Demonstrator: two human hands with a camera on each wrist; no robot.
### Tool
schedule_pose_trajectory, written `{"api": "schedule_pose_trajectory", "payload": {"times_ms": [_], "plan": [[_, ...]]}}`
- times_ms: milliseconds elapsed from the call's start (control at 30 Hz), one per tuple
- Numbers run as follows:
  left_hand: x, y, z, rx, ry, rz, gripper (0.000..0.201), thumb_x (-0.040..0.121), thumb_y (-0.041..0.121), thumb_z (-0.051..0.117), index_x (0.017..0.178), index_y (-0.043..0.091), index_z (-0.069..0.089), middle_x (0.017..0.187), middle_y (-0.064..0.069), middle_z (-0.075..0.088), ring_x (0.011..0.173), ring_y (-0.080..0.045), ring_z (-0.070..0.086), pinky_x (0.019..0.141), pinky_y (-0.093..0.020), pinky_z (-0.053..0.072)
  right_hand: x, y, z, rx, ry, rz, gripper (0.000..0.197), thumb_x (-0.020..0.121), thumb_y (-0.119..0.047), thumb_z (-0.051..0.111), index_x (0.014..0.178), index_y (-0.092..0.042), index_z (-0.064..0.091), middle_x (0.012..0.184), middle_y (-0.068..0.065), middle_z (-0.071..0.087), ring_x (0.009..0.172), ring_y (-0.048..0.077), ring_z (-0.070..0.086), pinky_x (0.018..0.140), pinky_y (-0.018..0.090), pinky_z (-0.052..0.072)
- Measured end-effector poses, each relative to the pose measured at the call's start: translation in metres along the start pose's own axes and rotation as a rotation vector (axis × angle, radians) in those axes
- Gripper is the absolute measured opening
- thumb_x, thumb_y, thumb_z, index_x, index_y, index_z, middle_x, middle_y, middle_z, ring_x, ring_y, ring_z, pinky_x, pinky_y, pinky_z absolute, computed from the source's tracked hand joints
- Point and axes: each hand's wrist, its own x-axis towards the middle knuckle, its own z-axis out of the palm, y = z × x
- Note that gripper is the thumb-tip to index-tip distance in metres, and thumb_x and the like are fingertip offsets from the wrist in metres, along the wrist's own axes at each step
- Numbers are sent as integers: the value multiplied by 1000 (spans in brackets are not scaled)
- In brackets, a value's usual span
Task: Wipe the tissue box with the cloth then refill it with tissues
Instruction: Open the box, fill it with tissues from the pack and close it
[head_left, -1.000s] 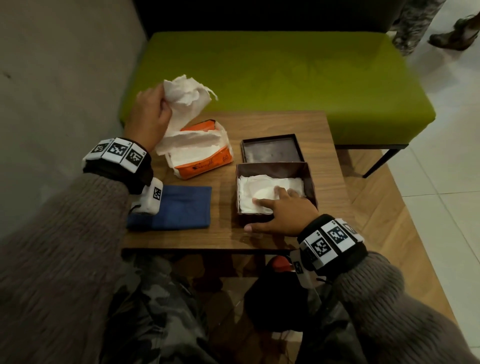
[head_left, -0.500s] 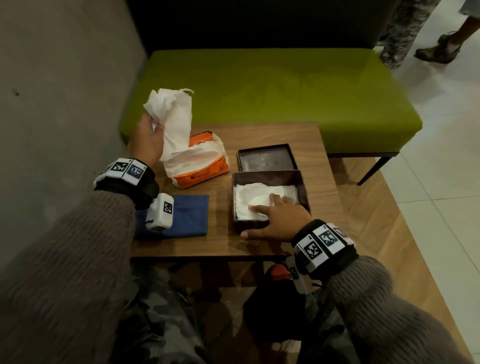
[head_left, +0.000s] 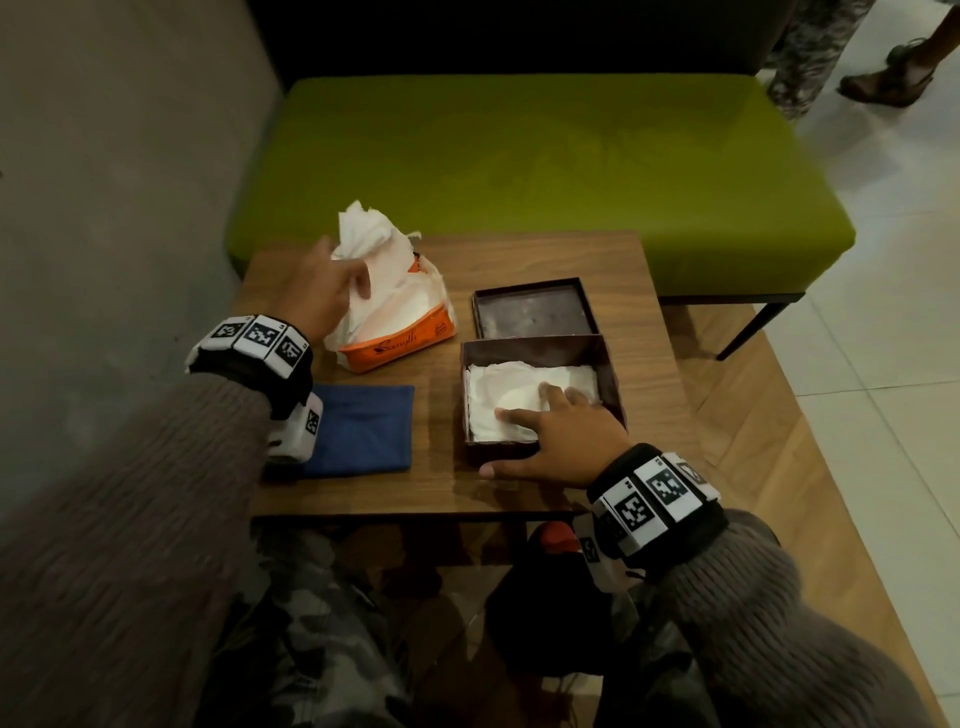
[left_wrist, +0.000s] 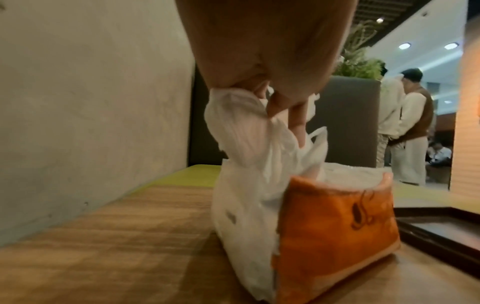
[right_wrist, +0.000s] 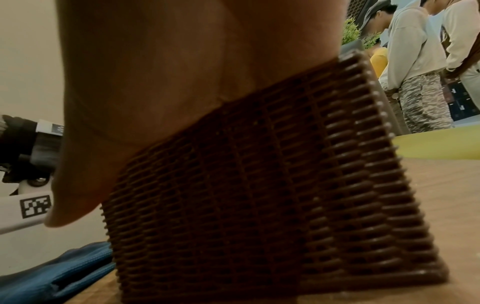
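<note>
Table (head_left: 519, 483): wood-grain top, matt, smooth. Tissue box (right_wrist: 259, 195): dark brown woven wicker-look plastic, ribbed, faint sheen on the strands; inside walls look smooth and dark. Lid (head_left: 535, 314): same dark brown, flat inner face with a dull gloss. Tissues in the box (head_left: 498, 395): white paper, soft, slightly creased. Tissue pack (left_wrist: 335, 222): orange plastic film, glossy, wrinkled. Tissue (left_wrist: 241, 131) pulled from it: thin white paper, crumpled. Cloth (head_left: 363, 431): blue woven fabric, matt. Bench (head_left: 519, 171): green upholstery, matt. Wall (left_wrist: 91, 92): grey, rough plaster look. Sleeves (head_left: 104, 545): coarse ribbed knit.
</note>
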Motion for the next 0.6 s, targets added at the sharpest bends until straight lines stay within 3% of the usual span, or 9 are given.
{"api": "schedule_pose_trajectory", "payload": {"times_ms": [133,200,267,333,400,467,533,600], "plan": [[6,4,6,12,-142,-73,24,90,29,57,96,8,66,117,-17,47,111,-35,46,70,-24,17,0,0,0,-5,-1,-6,89,67,-91,39,145,-51,26,159,9,15,144,37,18,113,54,28],[6,6,12,48,-211,-100,37,82,40,67,100,8,65,123,-14,42,116,-33,40,83,-30,26,-1,0,0,-8,1,-3,89,67,-91,39,145,-51,26,159,9,15,144,36,18,113,53,27],[6,8,18,74,-273,-119,41,78,41,71,104,9,64,127,-15,38,122,-34,35,99,-41,31,-1,0,0,-7,-1,-2,89,67,-91,39,145,-51,25,159,9,15,144,36,18,113,53,27],[6,9,23,115,-288,-137,33,83,35,67,105,11,64,128,-15,38,124,-34,34,102,-49,28,-1,0,0,-9,-4,-2,89,67,-91,39,145,-51,24,159,9,14,144,37,17,114,53,26],[6,11,19,22,-207,-144,27,87,26,62,104,5,64,121,-20,42,116,-38,42,97,-48,36,-1,0,-1,-10,-5,0,89,68,-90,39,146,-51,24,160,9,14,144,37,17,114,53,26],[6,13,8,-73,-59,-176,28,89,25,60,99,0,63,112,-24,47,103,-39,50,78,-38,40,-1,0,-1,-6,-4,2,89,67,-90,40,146,-51,25,159,10,14,144,36,17,113,52,27],[2,16,-9,-199,59,-214,29,91,25,59,101,-3,62,109,-25,54,92,-32,52,64,-25,30,0,1,-1,-1,-10,2,90,67,-91,40,146,-51,24,160,9,14,144,36,17,113,53,27],[-7,19,-18,-523,115,-231,27,90,20,60,106,-2,62,106,-20,61,88,-21,52,53,-14,32,-1,1,-1,3,-17,0,92,66,-92,39,146,-50,22,160,9,13,144,36,16,113,53,27]]}}
